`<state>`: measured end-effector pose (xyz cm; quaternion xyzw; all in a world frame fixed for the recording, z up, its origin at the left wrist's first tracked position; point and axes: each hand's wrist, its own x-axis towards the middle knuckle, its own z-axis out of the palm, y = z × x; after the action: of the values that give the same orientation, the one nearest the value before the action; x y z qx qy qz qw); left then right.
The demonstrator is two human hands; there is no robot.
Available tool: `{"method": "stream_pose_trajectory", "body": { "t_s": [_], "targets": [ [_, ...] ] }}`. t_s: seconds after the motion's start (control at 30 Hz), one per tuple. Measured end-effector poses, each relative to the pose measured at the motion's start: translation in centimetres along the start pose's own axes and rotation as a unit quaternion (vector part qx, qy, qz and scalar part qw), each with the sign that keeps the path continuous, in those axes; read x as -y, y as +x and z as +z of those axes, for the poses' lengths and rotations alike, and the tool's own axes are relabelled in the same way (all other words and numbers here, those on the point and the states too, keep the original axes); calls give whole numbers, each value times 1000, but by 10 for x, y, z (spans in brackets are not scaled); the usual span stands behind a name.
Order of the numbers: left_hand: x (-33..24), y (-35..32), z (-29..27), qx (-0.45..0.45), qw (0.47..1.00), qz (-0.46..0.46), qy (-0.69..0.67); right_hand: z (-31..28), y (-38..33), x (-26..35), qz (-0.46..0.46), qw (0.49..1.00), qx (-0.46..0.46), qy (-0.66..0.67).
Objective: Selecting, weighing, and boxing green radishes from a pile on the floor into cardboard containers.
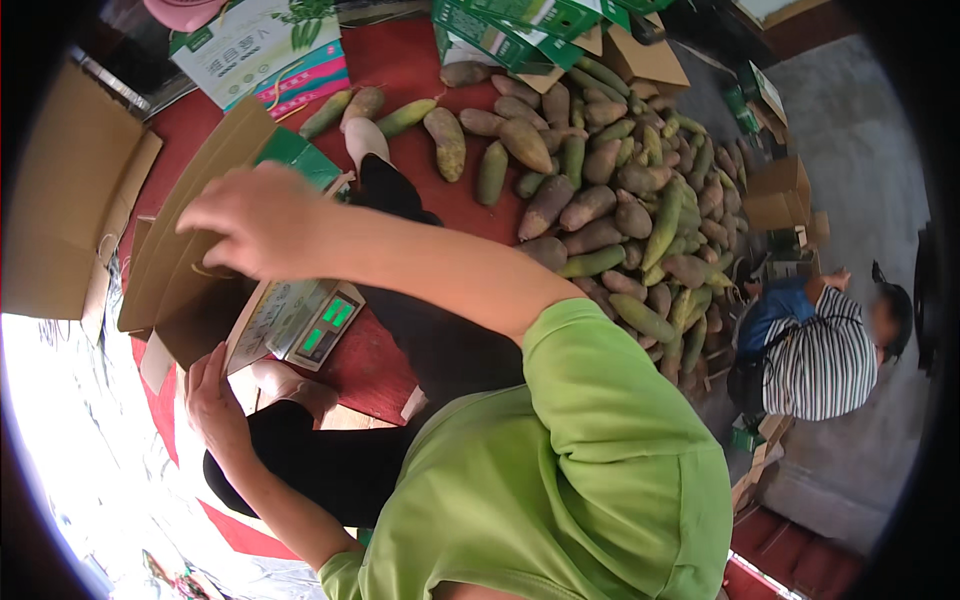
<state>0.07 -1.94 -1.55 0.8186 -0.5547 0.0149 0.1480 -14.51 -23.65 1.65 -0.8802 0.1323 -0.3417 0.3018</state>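
An open cardboard box (205, 320) with raised brown flaps stands at the left, close to a digital scale (325, 328) with a lit green display. My left hand (213, 400) grips the box's near edge, fingers laid along the cardboard. Over the opening, my right hand (262, 222) is slightly blurred, with its fingers apart beside a tall flap (190, 210). Nothing shows in it. The box's inside is dark, and its contents are hidden.
A large heap of long green and purplish-brown root vegetables (640, 210) covers the right. Green printed cartons (520, 30) lie behind it; another brown box (65, 200) stands far left. A person in a striped shirt (820, 355) bends at the far right. Red matting (400, 60) covers the floor.
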Motion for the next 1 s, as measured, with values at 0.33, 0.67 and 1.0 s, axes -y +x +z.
{"method": "stream_pose_trajectory", "body": {
  "t_s": [0.33,0.67,1.0],
  "targets": [
    [7,1,5,0,1000,26,1,-108,-267,-163,450,879,-132,-79],
    [3,2,6,-20,997,71,25,-95,-536,-216,729,659,-121,-138],
    [7,-4,9,-23,999,42,15,-89,-441,-196,663,684,101,-286]
  ]
}}
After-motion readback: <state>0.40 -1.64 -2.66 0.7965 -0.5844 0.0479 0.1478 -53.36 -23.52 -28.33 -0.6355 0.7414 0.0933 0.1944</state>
